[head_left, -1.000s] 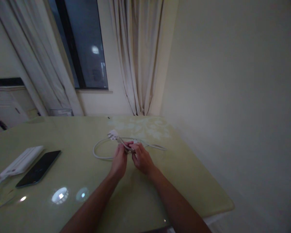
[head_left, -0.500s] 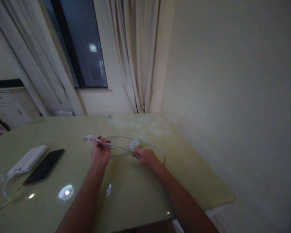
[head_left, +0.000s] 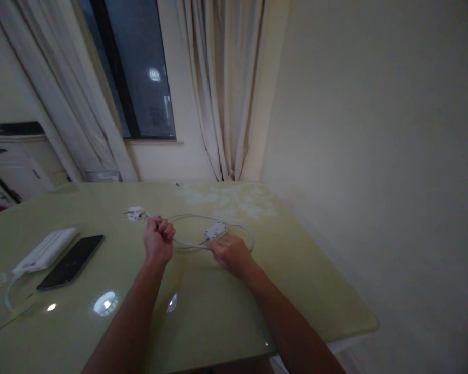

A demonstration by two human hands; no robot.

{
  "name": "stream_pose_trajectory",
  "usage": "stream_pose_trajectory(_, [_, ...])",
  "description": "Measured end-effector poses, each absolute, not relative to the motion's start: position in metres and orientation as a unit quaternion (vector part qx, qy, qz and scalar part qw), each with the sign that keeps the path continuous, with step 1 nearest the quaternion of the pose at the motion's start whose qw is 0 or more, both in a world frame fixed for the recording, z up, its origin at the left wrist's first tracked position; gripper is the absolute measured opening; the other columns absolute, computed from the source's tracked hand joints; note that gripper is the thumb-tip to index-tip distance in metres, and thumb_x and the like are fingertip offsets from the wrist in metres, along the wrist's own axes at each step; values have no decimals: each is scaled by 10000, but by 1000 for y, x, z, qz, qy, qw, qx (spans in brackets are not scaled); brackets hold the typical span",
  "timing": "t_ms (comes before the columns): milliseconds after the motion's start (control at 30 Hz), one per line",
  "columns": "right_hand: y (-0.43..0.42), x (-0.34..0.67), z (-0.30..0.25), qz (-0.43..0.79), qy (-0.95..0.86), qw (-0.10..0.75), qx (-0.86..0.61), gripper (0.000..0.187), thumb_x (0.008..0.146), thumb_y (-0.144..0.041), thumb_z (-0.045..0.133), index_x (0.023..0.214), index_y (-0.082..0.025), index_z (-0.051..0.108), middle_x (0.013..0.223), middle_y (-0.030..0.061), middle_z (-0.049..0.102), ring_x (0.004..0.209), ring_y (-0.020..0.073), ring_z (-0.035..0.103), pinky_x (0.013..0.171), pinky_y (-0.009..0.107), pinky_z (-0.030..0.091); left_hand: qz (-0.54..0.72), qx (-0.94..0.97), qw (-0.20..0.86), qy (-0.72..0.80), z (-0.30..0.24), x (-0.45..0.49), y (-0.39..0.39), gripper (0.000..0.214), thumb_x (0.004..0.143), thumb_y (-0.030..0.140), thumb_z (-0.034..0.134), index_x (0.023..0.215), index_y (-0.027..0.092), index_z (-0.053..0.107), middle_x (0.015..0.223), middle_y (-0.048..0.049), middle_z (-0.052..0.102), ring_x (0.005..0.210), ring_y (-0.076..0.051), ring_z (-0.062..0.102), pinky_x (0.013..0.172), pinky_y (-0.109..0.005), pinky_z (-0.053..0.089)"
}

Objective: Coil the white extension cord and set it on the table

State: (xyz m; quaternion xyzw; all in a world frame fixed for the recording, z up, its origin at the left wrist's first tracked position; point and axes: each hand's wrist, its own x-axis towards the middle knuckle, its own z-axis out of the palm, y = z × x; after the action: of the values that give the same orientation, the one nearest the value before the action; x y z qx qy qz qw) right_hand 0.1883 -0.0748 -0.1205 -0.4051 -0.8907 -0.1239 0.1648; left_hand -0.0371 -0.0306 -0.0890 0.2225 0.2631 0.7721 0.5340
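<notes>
A white power cord runs in loops between my two hands above the table. My left hand is closed round the cord just behind its white plug, whose metal prongs point left. Farther right, my right hand pinches the cord, its fingertips partly hidden behind the hand. A small white box with sockets, looking like a power strip, lies just beyond the right fingers, within the loop. One loop of cord passes behind this box and curves back beside my right hand.
The table has a glossy greenish top with light reflections. On the left lie a dark smartphone and a white power bank with a cable attached. A wall borders the right side; curtains and a window stand behind.
My left hand has gone from partly open to closed round the cord, and the plug has shifted left. My right hand has moved slightly left; the right-hand loop is smaller.
</notes>
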Motion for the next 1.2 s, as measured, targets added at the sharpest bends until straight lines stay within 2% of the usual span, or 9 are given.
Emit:
stream_pose_trajectory(133, [-68,208,-113,-166,-886,229,-368,190,1027,-274,540,976,-202,709,863,76,739,897,210,638,854,340,437,830,210,372,360,-88,-63,-23,256,975,297,480,737,218,427,499,98,309,367,-66,245,359,-183,194])
stream_pose_trajectory(200, [-65,217,-112,-160,-874,279,-365,248,1030,-361,557,904,-205,701,854,70,725,915,208,620,886,345,417,833,207,338,385,-89,-71,-22,244,955,286,484,729,220,421,495,98,316,362,-64,255,353,-176,191])
stream_pose_trajectory(367, [-65,216,-120,-101,-842,371,-378,461,992,-579,548,750,-198,642,748,54,667,814,193,593,830,327,393,718,281,522,364,-94,-60,-26,260,899,353,584,728,210,450,492,123,249,344,-45,170,331,-159,149])
stream_pose_trajectory(567, [-70,196,-134,-16,-917,255,-307,556,892,-679,636,621,-194,616,614,-7,616,629,127,554,659,251,335,584,450,579,348,-105,-19,-41,453,814,538,756,704,186,494,521,99,318,380,-36,239,349,-142,172])
stream_pose_trajectory(700, [-68,195,-137,26,-932,166,-322,558,815,-727,687,645,-196,671,602,-5,644,593,117,549,608,238,298,601,462,590,278,-103,-16,-46,542,835,535,754,603,187,410,490,93,288,393,-39,227,375,-156,200])
stream_pose_trajectory(767, [-68,197,-135,33,-930,126,-343,601,809,-775,648,671,-192,695,623,15,668,605,126,560,609,241,297,639,407,619,208,-99,-26,-45,544,903,526,676,601,199,365,469,105,220,380,-53,185,380,-183,238])
stream_pose_trajectory(933, [-70,192,-125,23,-911,62,-407,691,887,-805,492,798,-179,771,737,83,730,688,179,633,645,263,365,757,206,620,-12,-91,-83,-38,485,1081,449,295,653,221,288,456,101,137,338,-80,160,364,-225,253])
stream_pose_trajectory(1033, [-72,181,-125,18,-884,55,-463,714,937,-771,430,897,-160,797,849,138,762,798,236,687,724,299,443,777,142,602,-120,-90,-116,-37,461,1094,403,240,673,224,291,433,110,149,297,-67,170,315,-219,193])
stream_pose_trajectory(1200, [-65,170,-135,75,-770,107,-624,652,1005,-671,383,971,-165,794,927,169,771,818,269,719,731,328,479,708,197,671,-100,-83,-117,-45,391,1073,309,393,696,219,333,441,133,157,298,-48,173,310,-192,151])
